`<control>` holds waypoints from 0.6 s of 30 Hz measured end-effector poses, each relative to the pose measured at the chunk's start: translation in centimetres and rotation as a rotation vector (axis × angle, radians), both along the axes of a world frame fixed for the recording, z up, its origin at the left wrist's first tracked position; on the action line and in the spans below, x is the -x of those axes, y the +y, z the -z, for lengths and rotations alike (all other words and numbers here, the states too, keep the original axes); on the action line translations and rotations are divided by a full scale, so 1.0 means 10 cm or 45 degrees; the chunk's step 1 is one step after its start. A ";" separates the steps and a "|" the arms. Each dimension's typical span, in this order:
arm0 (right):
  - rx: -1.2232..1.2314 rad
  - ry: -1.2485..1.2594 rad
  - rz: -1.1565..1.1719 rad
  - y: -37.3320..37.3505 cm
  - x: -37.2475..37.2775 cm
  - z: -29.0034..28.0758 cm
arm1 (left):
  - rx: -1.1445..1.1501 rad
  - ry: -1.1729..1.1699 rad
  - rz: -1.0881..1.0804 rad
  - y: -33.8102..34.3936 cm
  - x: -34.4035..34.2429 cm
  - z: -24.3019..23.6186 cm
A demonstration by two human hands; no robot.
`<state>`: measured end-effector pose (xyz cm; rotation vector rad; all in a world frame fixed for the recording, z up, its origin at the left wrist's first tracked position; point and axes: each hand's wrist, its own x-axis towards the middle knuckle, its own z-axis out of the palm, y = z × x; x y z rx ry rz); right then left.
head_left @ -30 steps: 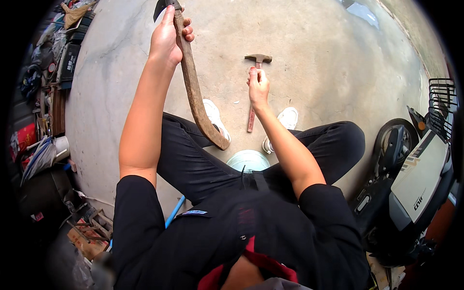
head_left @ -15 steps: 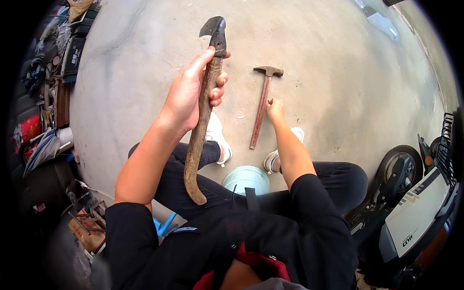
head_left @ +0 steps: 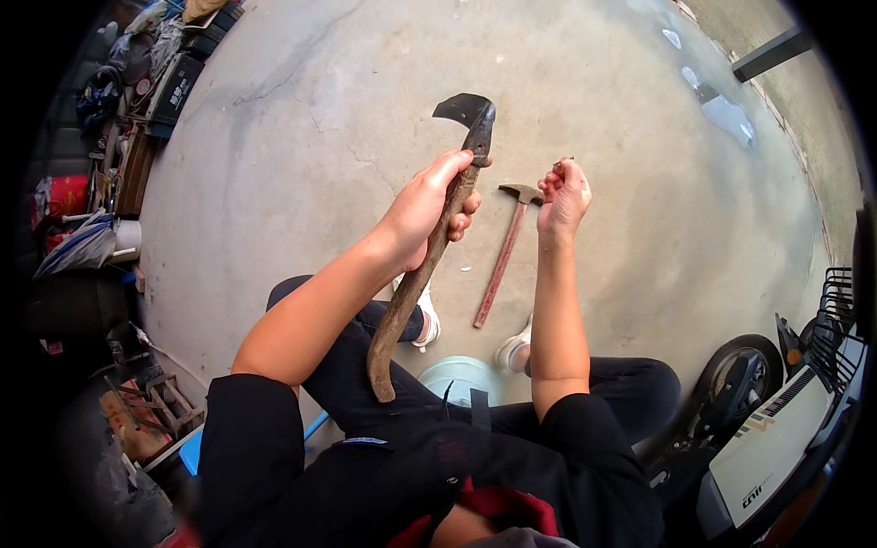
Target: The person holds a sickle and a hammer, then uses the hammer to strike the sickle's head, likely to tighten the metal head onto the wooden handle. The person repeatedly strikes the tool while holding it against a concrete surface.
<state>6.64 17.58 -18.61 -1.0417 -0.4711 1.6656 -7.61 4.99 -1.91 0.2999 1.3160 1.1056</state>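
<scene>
My left hand (head_left: 429, 205) is wrapped round the upper part of a sickle (head_left: 406, 288). Its thick, bent wooden handle slants down toward my lap, and its short dark hooked blade points left at the top. My thumb lies just below the metal collar. To the right, my right hand (head_left: 565, 196) is raised with its fingers curled and pinched on something small and dark at the tips, too small to name. Beside that hand, a hammer (head_left: 501, 265) with a red worn handle and rusty head lies on the floor, apart from both hands.
I sit with knees apart over a pale concrete floor (head_left: 658, 237). A light-blue round bucket (head_left: 461, 374) stands between my legs. Boxes, an umbrella (head_left: 78, 247) and clutter line the left side. A motorbike or scooter (head_left: 767, 429) stands at the right.
My right hand has lifted off the floor beside the hammer handle and moved up and right. The sickle has shifted to the right in my left hand. My view has tilted slightly.
</scene>
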 end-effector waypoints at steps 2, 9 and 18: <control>-0.155 0.376 -0.221 -0.12 0.09 -1.05 | -0.021 0.003 -0.004 -0.01 -0.01 -0.01; -0.313 0.237 -0.612 -0.48 0.13 -1.87 | -0.139 -0.077 -0.042 -0.09 -0.09 -0.22; -0.334 0.136 -0.644 -0.65 0.11 -1.95 | -0.274 -0.132 -0.005 -0.22 -0.15 -0.24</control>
